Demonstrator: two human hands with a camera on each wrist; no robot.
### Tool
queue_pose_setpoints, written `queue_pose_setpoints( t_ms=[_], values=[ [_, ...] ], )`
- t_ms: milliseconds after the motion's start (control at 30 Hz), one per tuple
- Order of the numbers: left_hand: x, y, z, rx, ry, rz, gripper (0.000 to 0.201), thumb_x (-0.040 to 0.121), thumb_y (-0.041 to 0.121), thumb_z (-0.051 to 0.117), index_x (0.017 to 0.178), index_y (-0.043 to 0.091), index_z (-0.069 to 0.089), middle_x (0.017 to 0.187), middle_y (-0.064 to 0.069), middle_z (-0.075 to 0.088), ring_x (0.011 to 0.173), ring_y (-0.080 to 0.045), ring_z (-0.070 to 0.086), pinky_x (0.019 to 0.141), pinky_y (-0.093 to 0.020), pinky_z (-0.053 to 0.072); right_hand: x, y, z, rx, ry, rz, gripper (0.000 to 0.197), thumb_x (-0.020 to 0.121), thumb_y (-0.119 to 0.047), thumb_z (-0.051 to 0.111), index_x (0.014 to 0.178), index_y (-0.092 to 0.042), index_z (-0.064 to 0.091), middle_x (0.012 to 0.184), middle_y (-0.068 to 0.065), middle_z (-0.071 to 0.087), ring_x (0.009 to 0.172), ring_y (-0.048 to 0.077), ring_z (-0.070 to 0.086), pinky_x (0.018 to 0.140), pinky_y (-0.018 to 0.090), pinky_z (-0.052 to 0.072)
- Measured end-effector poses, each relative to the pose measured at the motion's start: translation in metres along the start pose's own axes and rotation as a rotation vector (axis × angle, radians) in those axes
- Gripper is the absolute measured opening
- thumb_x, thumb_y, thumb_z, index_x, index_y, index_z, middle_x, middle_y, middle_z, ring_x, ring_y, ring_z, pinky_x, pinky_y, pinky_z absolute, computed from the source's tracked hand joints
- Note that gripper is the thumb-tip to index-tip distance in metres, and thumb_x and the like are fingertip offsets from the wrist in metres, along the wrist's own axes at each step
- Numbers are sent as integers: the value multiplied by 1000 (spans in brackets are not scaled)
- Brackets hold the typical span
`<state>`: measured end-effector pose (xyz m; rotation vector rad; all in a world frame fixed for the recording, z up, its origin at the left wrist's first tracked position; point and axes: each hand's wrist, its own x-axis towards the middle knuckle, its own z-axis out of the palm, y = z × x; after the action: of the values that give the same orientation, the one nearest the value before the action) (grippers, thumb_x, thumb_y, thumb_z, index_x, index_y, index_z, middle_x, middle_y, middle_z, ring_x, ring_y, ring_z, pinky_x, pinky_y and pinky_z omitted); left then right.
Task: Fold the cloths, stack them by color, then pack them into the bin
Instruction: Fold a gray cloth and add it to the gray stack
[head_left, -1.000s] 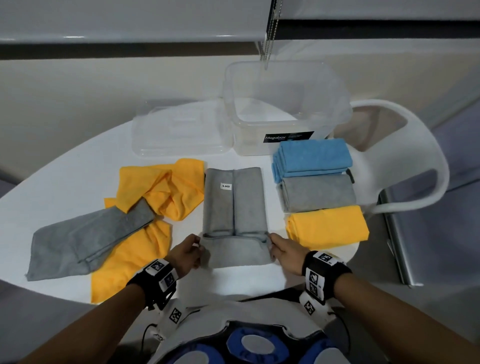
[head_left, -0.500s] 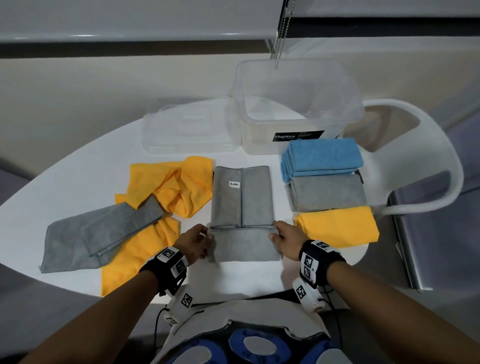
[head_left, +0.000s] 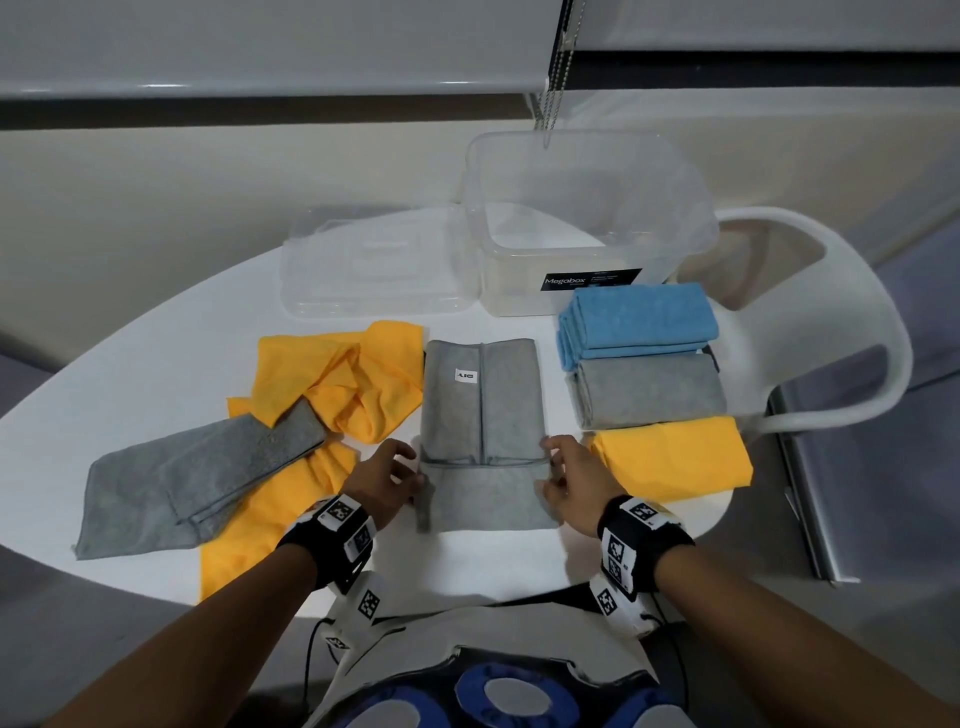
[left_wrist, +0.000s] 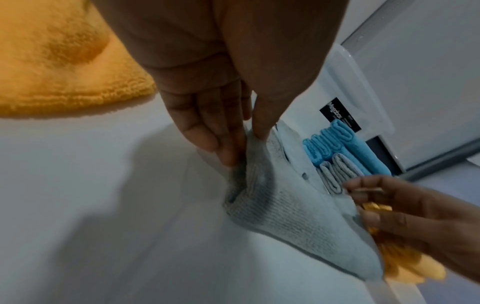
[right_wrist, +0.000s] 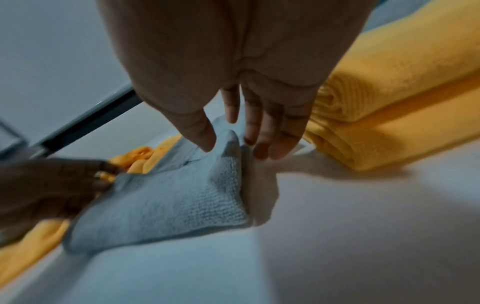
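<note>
Since the earlier frame, both hands had carried the grey cloth's (head_left: 480, 415) near flap slightly further up. Left hand (head_left: 382, 483) and right hand (head_left: 574, 480) pinched its corners on the table (head_left: 156, 374). Soft, light, floppy; best held at the corners.

A grey cloth (head_left: 480, 415) lies flat at the middle of the table, folded into a long strip with its near end turned up over itself. To its right sit three folded stacks in a row: blue stack (head_left: 641, 325) farthest, grey stack (head_left: 649, 389) in the middle, yellow stack (head_left: 675, 457) nearest. Left of it lie unfolded yellow cloths (head_left: 343, 384) and a loose grey cloth (head_left: 197, 478) overlapping them. A clear plastic bin (head_left: 587, 208) stands open behind the blue stack
</note>
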<state>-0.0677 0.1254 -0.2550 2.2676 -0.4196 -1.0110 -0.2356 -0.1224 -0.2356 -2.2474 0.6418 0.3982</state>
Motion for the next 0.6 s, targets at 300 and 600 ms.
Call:
queue_pose_setpoints(
  t_ms=[300, 600],
  values=[
    [-11, 4, 37, 820, -11, 719, 64, 95, 45, 40, 148, 11, 30, 155, -11, 31, 142, -28, 30, 113, -46, 29, -5, -8, 37, -666, -224, -405, 83, 97, -54, 33, 155, -13, -9, 160, 5, -24, 146, 21, -24, 120, 40, -9],
    [-3, -20, 54, 915, -37, 658, 93, 82, 68, 44, 150, 9, 24, 155, -12, 27, 142, -28, 27, 112, -47, 27, 7, 14, 58, -752, -240, -337, 95, 85, -69, 21, 151, -14, -19, 155, 2, -33, 142, 20, -32, 114, 38, -20]
  ],
)
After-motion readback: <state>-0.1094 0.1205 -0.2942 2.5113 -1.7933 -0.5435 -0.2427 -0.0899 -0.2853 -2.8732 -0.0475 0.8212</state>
